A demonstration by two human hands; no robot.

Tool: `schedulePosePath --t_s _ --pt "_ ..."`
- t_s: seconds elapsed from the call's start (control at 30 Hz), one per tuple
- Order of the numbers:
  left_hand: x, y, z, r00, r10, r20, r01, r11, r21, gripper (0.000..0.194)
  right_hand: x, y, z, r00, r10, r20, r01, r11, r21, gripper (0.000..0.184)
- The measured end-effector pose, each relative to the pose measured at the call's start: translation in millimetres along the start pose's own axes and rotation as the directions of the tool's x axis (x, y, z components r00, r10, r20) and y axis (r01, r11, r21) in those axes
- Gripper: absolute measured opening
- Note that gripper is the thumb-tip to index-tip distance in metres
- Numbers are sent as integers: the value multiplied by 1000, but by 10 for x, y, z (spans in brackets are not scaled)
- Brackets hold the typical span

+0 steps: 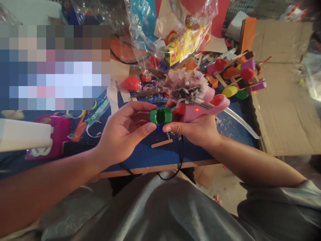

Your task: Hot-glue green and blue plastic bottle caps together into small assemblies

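Note:
My left hand (125, 130) pinches a green plastic bottle cap (154, 117) between thumb and fingers. A dark, jagged opening shows in the green plastic; whether it is one piece or two caps side by side I cannot tell. My right hand (198, 129) is closed around a pink glue gun (193, 113) with a lit red light, its thumb tip at the green plastic. The gun's red nozzle end (180, 108) points left toward the cap. Something blue (162, 128) shows just below the cap. A clear glue stick (243, 124) sticks out behind the gun.
On the blue table (150, 159) lie a wooden craft stick (162, 143), scissors (147, 92) and a fluffy pink-grey bundle (187, 85). Coloured caps on sticks (230, 73) pile at right, beside cardboard (283, 100). A black cord (182, 154) hangs over the front edge.

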State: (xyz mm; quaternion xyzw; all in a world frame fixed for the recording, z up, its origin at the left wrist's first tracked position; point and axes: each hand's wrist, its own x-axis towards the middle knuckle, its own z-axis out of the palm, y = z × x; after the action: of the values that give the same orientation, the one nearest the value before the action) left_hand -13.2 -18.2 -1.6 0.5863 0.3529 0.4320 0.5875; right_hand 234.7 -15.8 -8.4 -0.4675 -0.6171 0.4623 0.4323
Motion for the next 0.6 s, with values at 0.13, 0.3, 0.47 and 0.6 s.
schedulePosePath --t_s 0.13,0.3,0.47,0.6 --pt "0 6 6 1000 -2 11 2 1000 -4 45 1 -20 -7 999 -40 11 39 999 12 63" --pt "-5 -4 17 1000 -1 11 1 1000 -28 42 15 -71 -41 992 -120 40 121 992 -33 46" --pt "-11 -5 19 1000 -8 3 8 999 -49 41 16 -105 -25 992 -110 55 107 993 45 44" --pt "-13 -4 20 1000 -20 10 20 998 -59 40 8 -114 -2 994 -98 43 91 985 149 41"
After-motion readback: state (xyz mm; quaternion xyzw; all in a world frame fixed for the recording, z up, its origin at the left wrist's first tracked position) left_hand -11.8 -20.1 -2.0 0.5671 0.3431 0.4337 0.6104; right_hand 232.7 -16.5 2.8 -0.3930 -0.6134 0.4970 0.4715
